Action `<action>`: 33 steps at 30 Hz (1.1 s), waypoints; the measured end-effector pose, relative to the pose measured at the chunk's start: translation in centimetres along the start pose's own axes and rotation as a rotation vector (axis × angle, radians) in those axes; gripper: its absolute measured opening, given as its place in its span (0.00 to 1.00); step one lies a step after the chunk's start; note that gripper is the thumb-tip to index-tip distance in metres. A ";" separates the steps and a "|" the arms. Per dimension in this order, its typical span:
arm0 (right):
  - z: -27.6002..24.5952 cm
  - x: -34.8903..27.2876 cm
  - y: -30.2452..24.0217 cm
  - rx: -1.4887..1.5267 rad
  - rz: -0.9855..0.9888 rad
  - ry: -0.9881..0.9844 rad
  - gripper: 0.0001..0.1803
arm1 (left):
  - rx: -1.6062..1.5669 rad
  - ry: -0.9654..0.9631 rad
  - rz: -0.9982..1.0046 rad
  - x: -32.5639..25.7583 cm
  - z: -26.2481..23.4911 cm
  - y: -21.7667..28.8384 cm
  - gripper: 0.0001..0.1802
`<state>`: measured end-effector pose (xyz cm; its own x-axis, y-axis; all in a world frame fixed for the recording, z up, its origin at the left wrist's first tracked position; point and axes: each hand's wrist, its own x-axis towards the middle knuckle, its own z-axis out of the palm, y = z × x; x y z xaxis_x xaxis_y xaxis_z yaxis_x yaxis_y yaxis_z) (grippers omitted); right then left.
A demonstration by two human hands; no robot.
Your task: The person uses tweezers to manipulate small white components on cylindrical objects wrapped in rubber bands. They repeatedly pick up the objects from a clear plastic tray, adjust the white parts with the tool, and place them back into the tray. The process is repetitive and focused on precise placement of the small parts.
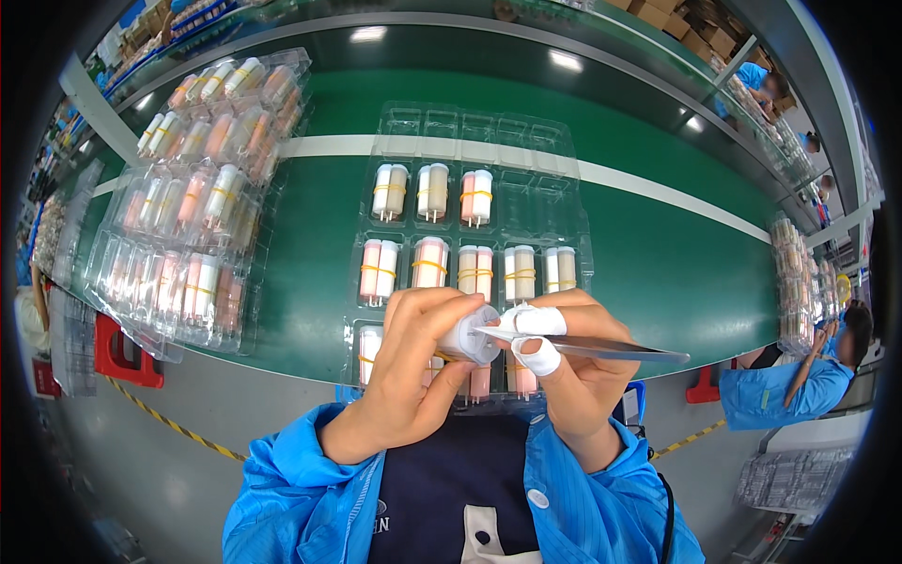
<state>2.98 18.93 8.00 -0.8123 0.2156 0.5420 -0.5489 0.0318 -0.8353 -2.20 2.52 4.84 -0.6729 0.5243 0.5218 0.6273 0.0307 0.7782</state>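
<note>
My left hand [402, 365] is closed round a short cylindrical part with a pale round end [467, 340], that end turned to the right. Pointed metal tweezers [625, 350] are pinched in my right hand [590, 376], and their tips meet the pale end. White tape wraps the thumb and a finger of this hand. Beneath both hands lies a clear plastic tray [537, 202]. In its pockets stand several paired cylinders [431, 192], white, cream or pink, bound with yellow bands; many show short prongs. My hands hide part of the nearest row.
Stacked clear trays of similar cylinders [183, 226] fill the left of the green table [676, 254]. Another stack [794, 291] stands at the far right edge. Red stools [124, 355] are on the floor. A person in blue [785, 387] works at the right.
</note>
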 end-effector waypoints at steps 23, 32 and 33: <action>0.1 -0.4 0.9 -0.043 0.005 0.049 0.09 | 0.058 0.042 0.036 0.4 -0.3 0.7 0.31; 0.4 -0.3 0.7 0.070 0.002 0.036 0.09 | 0.058 0.040 0.036 0.4 -0.4 0.5 0.30; 0.4 -0.3 0.6 0.073 0.006 0.036 0.09 | 0.058 0.040 0.036 0.4 -0.4 0.5 0.30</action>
<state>2.78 18.54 7.38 -0.8084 0.2509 0.5326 -0.5584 -0.0402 -0.8286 -2.30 2.44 5.59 -0.6639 0.4917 0.5635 0.6722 0.0620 0.7378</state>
